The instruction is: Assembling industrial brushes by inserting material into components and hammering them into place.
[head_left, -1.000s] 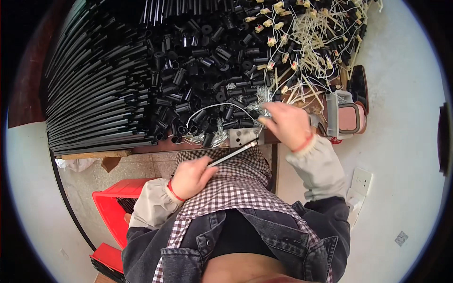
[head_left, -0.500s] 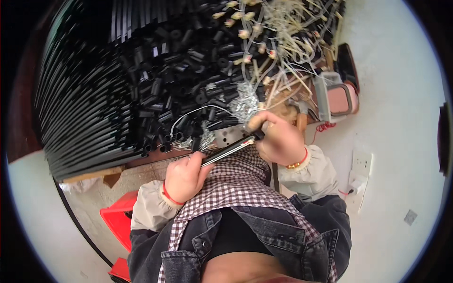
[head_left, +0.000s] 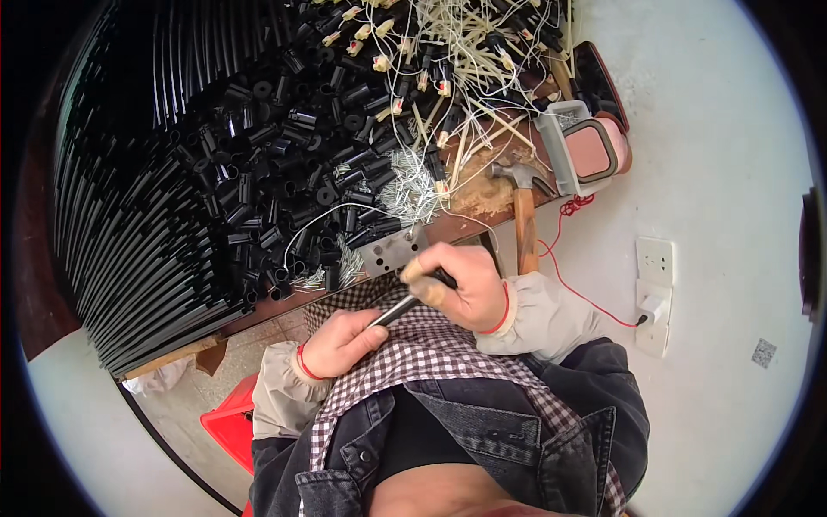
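My left hand (head_left: pixel 343 345) is closed around the lower end of a slim black tube (head_left: pixel 394 311), held slanting up to the right in front of my apron. At the tube's upper end, my right hand (head_left: pixel 469 289) pinches a short black piece between thumb and fingers that wear tan finger covers. Where tube and piece meet is hidden behind those fingers. Just beyond the right hand, a metal plate with holes (head_left: pixel 394 252) lies at the bench edge. A pile of small silvery nails (head_left: pixel 412 188) sits behind it.
Short black tubes (head_left: pixel 297 138) cover the bench, with long black rods (head_left: pixel 142 250) fanned out at left. Tangled white wires with cream connectors (head_left: pixel 457 52) lie at the back. A claw hammer (head_left: pixel 526 228) overhangs the edge beside a grey-and-pink container (head_left: pixel 594 151). A red cord (head_left: pixel 579 289) runs to a wall socket.
My right hand has come down and left along the tube, closer to my left hand. Its fingers now cover the shiny upper stretch that showed before. The view has shifted, exposing the hammer.
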The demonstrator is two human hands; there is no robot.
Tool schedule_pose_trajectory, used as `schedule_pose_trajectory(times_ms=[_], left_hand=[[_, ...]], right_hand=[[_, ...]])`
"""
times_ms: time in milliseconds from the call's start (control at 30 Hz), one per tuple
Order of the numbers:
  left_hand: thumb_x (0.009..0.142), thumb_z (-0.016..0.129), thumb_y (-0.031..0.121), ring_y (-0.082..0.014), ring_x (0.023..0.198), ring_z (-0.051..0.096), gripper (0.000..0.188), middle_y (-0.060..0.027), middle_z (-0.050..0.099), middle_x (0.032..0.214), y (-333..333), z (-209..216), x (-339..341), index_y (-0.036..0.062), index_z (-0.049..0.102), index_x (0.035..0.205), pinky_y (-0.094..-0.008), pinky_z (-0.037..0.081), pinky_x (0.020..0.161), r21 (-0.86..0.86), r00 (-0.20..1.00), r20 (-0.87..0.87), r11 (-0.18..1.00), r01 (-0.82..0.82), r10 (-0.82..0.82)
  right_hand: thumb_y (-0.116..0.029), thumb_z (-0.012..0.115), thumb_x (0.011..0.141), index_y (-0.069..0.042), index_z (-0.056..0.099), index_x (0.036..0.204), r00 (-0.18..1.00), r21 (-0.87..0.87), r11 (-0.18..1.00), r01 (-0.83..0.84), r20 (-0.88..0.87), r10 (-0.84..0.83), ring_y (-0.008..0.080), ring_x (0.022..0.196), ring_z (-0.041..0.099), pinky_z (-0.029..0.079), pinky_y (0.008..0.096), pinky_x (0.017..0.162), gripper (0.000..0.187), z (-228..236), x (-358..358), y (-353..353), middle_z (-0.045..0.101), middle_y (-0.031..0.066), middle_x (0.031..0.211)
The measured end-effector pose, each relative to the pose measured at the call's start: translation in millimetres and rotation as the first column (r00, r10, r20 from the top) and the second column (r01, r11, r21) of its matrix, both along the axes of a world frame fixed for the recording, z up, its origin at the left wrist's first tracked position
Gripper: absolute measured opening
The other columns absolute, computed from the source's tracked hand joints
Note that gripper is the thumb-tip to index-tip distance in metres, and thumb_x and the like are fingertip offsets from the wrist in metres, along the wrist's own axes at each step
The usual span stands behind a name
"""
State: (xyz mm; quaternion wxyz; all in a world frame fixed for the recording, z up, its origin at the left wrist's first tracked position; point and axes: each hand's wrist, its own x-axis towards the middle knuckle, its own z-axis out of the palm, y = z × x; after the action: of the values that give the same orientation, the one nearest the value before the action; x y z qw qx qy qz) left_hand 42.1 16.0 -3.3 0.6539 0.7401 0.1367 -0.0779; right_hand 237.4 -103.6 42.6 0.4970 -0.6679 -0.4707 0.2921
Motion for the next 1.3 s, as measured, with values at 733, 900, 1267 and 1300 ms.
schedule_pose_trajectory(times_ms=[733,900,1267,1300], left_hand=[[0.087,0.057,0.028,-0.0338,0.052,0.056,0.026,-0.0122,0.059,0.059,-4.6,-27.4,-0.4,0.0042,0.056,0.077,-0.0389,0.044,0.050,0.313,0.994,-0.103,0.950,0.002,0.031],[0.088,0.056,0.028,-0.0346,0.054,0.057,0.026,-0.0128,0.060,0.060,-8.2,-24.4,-2.6,0.0040,0.057,0.079,-0.0380,0.044,0.051,0.395,0.998,-0.056,0.919,-0.017,0.042],[0.089,0.048,0.017,-0.0342,0.057,0.056,0.017,-0.0105,0.064,0.068,5.7,-2.8,-19.9,0.0024,0.055,0.085,-0.0363,0.043,0.054,0.412,0.975,-0.040,0.892,-0.185,0.220],[0.089,0.048,0.017,-0.0340,0.057,0.056,0.017,-0.0102,0.064,0.069,5.4,-2.0,-19.5,0.0025,0.055,0.085,-0.0361,0.043,0.055,0.419,0.976,-0.044,0.890,-0.178,0.215]], right_hand=[[-0.026,0.044,0.089,-0.005,0.062,0.092,0.889,-0.374,0.846,0.381,0.398,-0.225,0.0314,0.073,0.060,0.047,0.0365,0.069,0.028,-50.7,166.7,-25.3,0.067,0.0099,0.085],[-0.025,0.046,0.087,-0.004,0.062,0.095,0.767,-0.414,0.774,0.479,0.626,-0.140,0.0353,0.078,0.059,0.047,0.0388,0.071,0.027,-60.2,180.3,-19.2,0.067,0.0127,0.088],[-0.015,0.062,0.077,-0.009,0.060,0.103,0.587,-0.329,0.872,0.363,0.807,0.060,0.0267,0.077,0.057,0.047,0.0336,0.069,0.027,-40.6,69.2,-16.6,0.062,0.0087,0.088],[-0.014,0.063,0.076,-0.009,0.060,0.103,0.545,-0.274,0.876,0.397,0.838,0.014,0.0262,0.075,0.057,0.047,0.0332,0.068,0.027,-49.1,71.1,-12.4,0.061,0.0083,0.085]])
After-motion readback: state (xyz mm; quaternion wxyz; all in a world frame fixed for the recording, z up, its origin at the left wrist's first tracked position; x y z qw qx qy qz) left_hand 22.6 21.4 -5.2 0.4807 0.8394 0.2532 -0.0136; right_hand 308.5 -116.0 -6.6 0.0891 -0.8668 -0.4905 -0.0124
